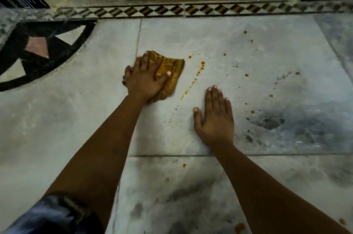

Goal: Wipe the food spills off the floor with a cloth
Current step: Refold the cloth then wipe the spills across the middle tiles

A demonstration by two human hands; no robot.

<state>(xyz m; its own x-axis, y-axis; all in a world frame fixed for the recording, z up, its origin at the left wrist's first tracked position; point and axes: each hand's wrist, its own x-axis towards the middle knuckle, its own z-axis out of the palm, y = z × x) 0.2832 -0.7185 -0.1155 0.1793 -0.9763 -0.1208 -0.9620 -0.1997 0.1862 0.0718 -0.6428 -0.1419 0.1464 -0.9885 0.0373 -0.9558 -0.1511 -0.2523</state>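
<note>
Left hand [145, 79] flat, fingers spread, pressing cloth [170, 73] on floor [76, 119], just left of orange drips [198, 70]. Right hand [214, 117] flat on tile, holding nothing. Cloth soft, light, prob bunches; press w/ palm mid-cloth.

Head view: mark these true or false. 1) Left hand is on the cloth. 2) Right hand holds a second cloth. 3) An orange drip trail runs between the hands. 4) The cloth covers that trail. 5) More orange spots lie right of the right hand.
1) True: the left hand presses on the cloth.
2) False: the right hand holds nothing and lies flat on the bare floor, fingers straight.
3) True: the trail of orange drops runs between the two hands.
4) False: the trail lies uncovered, just right of the cloth.
5) True: orange spots dot the floor there.
</note>
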